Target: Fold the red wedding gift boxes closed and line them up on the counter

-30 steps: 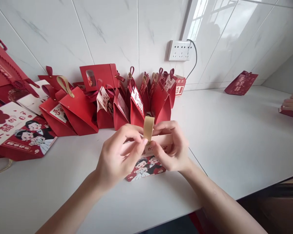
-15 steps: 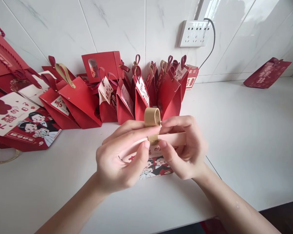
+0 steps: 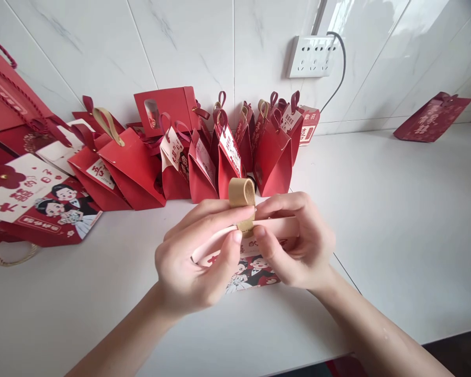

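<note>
In the head view, a gold ribbon [image 3: 241, 192] is now shown side-on, with the hollow of its loop visible; one second ago only its broad face was presented. Its lower part is lapped over the top edge of the gift box [image 3: 259, 272] — so it appears to have been seated there, although no fastening can be made out. The box is held at the near middle of the tabletop [image 3: 377, 209]. Its top edge is pinched on the left by the left hand [image 3: 198, 256] and on the right by the right hand [image 3: 298, 241], each grip closed with its thumb on the near side. Of the writing, 大囍的日子 can be read on the white-and-red box [image 3: 39, 204] at left; similar characters on the held box are partly covered. On the small box [image 3: 309, 125] by the far wall, 歡喜 is printed — no brand name can be made out.
</note>
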Tool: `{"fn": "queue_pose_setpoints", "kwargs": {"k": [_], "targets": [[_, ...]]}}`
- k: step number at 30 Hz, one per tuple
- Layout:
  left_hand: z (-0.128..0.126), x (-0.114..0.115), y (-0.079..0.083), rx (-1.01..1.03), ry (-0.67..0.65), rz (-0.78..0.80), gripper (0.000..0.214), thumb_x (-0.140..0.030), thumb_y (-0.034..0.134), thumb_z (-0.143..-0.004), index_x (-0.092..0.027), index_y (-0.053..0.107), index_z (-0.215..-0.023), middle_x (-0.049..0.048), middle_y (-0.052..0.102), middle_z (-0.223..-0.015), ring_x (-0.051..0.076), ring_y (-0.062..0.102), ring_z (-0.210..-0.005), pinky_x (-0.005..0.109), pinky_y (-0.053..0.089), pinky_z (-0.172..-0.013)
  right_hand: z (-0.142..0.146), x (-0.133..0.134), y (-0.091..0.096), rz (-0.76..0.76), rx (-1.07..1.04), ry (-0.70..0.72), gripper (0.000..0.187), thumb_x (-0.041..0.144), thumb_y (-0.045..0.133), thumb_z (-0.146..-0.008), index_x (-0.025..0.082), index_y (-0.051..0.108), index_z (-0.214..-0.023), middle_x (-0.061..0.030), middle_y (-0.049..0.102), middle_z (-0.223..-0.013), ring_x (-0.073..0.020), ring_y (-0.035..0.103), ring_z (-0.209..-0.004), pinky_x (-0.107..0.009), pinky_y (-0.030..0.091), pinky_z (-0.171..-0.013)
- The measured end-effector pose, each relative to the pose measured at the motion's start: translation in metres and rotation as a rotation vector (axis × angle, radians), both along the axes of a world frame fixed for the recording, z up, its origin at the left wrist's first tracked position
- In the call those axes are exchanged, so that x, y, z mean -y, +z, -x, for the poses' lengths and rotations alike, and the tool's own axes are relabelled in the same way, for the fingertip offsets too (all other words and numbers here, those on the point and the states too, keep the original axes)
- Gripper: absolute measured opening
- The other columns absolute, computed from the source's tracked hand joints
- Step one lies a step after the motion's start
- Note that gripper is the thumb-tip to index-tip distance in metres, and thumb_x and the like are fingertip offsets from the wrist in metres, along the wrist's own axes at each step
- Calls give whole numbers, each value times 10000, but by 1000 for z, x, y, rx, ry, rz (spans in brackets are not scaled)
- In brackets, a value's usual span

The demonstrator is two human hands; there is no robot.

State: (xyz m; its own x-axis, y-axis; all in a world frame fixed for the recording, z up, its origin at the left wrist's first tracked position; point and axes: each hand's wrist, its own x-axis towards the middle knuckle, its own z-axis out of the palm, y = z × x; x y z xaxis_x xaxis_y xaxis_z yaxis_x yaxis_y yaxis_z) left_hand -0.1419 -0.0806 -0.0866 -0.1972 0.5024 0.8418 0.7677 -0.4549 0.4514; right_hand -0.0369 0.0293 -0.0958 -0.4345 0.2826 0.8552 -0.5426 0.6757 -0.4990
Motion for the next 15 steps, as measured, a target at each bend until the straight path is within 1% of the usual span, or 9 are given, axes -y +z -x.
{"fn": "queue_pose_setpoints", "kwargs": {"k": [2,5,7,11,15], "targets": [[1,2,0,-8,23,28,347,-60,547,-857,-230,658,-1138,26,672,-1027,132,654,-836,213,575,-627,-1,0,-1,8,4,2,226,70,496,-862,229,485,-1023,60,587,-565,-103,507,-410,-239,407,-361],[3,4,0,-19,59,63,307,-87,535,-879,-232,665,-1116,20,675,-1021,142,653,-891,230,576,-709,-2,0,-1,10,4,-33,213,78,513,-850,219,499,-1009,36,603,-613,-114,553,-471,-246,441,-396],[3,4,1,-11,53,68,314,-59,532,-879,-232,662,-1106,6,675,-1018,120,649,-879,215,566,-730,-3,1,-1,4,3,-54,209,80,522,-833,216,511,-992,24,607,-641,-118,568,-503,-248,457,-415],[0,1,2,12,35,46,315,-10,545,-863,-221,659,-1066,-14,672,-988,91,639,-856,191,553,-722,-3,1,1,8,-8,-58,241,64,529,-790,209,531,-982,13,619,-693,-106,554,-505,-237,452,-411],[-2,0,1,35,13,13,325,26,553,-844,-206,666,-1043,-13,664,-972,94,629,-910,192,550,-754,-2,2,2,25,-25,-42,280,23,535,-766,203,560,-979,2,646,-746,-117,609,-606,-234,501,-490]]}}
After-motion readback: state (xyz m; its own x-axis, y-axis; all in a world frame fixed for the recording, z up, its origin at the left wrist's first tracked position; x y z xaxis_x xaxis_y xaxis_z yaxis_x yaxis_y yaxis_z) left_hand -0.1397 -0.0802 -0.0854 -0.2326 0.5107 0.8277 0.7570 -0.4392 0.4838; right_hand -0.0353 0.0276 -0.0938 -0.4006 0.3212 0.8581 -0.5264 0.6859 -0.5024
